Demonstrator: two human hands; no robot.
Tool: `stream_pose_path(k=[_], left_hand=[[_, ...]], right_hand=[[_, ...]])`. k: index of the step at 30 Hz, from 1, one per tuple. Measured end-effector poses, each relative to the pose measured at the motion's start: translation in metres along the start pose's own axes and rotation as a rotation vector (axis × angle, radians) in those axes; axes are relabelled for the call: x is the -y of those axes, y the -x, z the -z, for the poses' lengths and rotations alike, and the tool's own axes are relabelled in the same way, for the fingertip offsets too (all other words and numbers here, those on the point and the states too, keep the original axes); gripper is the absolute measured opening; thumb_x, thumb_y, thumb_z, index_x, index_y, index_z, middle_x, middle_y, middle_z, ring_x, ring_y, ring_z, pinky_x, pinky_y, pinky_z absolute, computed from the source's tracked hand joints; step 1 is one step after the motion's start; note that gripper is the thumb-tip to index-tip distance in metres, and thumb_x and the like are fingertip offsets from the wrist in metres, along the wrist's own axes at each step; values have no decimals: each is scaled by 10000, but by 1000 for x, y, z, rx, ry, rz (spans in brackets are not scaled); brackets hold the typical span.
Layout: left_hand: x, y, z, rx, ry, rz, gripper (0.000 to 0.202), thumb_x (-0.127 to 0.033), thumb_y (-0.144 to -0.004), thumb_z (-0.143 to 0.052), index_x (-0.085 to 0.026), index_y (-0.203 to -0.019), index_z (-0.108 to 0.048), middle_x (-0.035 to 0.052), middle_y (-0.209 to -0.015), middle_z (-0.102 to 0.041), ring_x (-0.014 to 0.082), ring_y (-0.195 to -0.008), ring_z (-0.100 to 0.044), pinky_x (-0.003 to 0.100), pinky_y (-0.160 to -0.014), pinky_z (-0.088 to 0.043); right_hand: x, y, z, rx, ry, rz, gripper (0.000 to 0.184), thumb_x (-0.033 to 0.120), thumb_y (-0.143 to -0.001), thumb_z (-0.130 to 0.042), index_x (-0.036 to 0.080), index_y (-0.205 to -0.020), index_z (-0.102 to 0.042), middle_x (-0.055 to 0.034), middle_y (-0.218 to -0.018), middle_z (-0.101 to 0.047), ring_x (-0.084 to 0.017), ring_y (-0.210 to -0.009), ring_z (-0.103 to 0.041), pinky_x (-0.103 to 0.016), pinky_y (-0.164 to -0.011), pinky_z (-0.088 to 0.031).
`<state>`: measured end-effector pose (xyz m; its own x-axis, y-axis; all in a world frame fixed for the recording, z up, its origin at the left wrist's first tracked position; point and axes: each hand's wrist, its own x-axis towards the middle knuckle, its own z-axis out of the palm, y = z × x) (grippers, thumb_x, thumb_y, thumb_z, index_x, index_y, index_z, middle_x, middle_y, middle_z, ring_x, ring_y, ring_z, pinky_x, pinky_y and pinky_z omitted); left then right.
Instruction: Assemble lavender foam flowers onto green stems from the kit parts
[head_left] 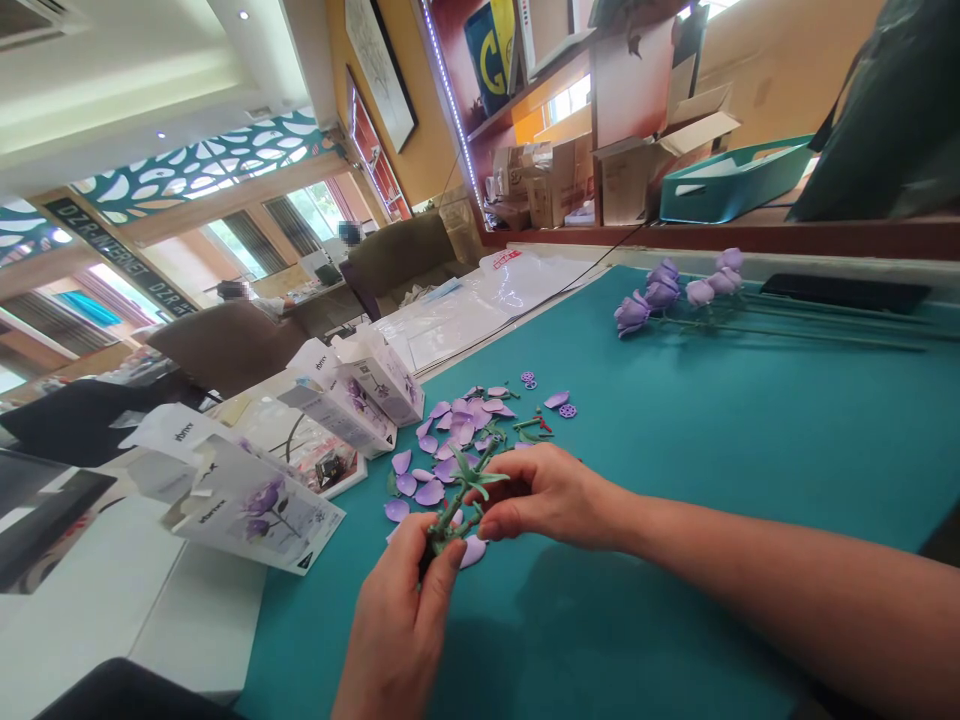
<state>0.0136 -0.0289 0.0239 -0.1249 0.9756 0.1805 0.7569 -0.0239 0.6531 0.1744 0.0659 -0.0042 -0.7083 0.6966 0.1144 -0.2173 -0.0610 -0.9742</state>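
Observation:
Both of my hands are at a green plastic flower stem with pointed leaf-like sepals near its upper end. My left hand pinches the lower part between thumb and fingers. Bent around the stem's side, my right hand has its thumb and fingertips closed on a green side piece; the exact contact is partly hidden. Loose purple petals lie in a pile just beyond my hands. Small green pieces and a red piece lie among them, with a purple wheel-shaped part nearby.
Finished purple roses on long stems lie at the back of the green mat, near a black flat object. Opened white flower boxes stand along the left edge. A teal basket and cardboard boxes sit on the shelf behind.

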Motion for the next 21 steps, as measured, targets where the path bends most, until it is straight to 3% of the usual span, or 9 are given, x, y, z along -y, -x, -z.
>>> stream_pose_path(k=[3,9,21], left_hand=[[0,-1,0,11,-45,-21,254,-450,-855,-452,-240,-850,-595,-19,-678,-614,165,-583,-539,253,-531,-407],[7,-1,-1,32,-130,-78,283,-451,-874,-409,-239,-714,-509,-31,-592,-524,158,-518,-484,251,-490,-378],[-5,7,-6,10,10,-8,255,-427,-877,-410,-233,-720,-462,-42,-603,-456,150,-539,-428,264,-528,-324]], right_hand=[[0,0,0,-9,17,13,173,215,-634,-762,151,-734,-635,33,-644,-648,-87,-598,-593,-206,-563,-459],[1,1,-1,-40,202,91,137,208,-657,-743,151,-672,-619,34,-639,-639,-92,-607,-585,-199,-546,-436],[-4,1,-1,-3,197,120,206,242,-654,-752,171,-620,-562,39,-661,-672,-119,-637,-652,-205,-546,-489]])
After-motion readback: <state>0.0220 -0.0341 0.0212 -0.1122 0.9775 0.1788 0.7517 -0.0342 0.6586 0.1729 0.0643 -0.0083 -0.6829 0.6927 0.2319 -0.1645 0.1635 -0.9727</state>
